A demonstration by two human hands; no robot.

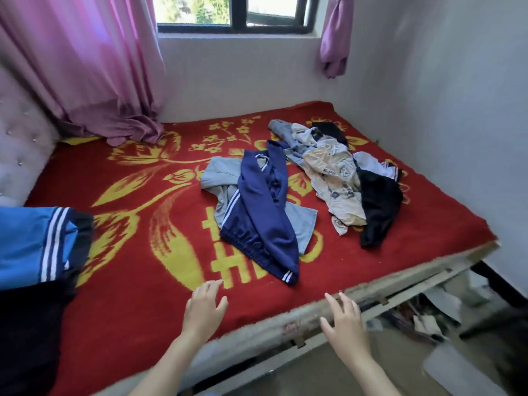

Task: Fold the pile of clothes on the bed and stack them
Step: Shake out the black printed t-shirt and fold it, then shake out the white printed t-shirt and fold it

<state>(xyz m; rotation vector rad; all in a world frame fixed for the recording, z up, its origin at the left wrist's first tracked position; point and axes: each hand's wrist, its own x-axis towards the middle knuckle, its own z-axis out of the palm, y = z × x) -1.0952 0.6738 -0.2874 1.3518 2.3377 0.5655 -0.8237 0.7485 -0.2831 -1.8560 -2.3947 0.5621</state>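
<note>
- The red blanket [137, 324] with its yellow flower pattern covers the bed under and ahead of both hands. Its pile looks rough, so cloth dragged across it may catch and bunch up.
- The pile of clothes [337, 178] lies well ahead of the right hand. It is a loose tangle of cream printed fabric and pale denim, with a black garment [377, 207] draped over its near side. Pulling one piece would likely drag its neighbours along.
- The navy track trousers [263, 224] lie just ahead of the left hand, between the two hands' lines of reach. They are twisted, white-striped and slick-looking, and lie across a pale grey-blue garment [220, 172]. Lifting them carelessly could carry that lower piece off too.
- The left hand [204, 307] is spread over the blanket and holds nothing.
- The right hand [343, 321] is also splayed and holds nothing, at the bed's edge. I cannot tell whether it touches the edge.
</note>
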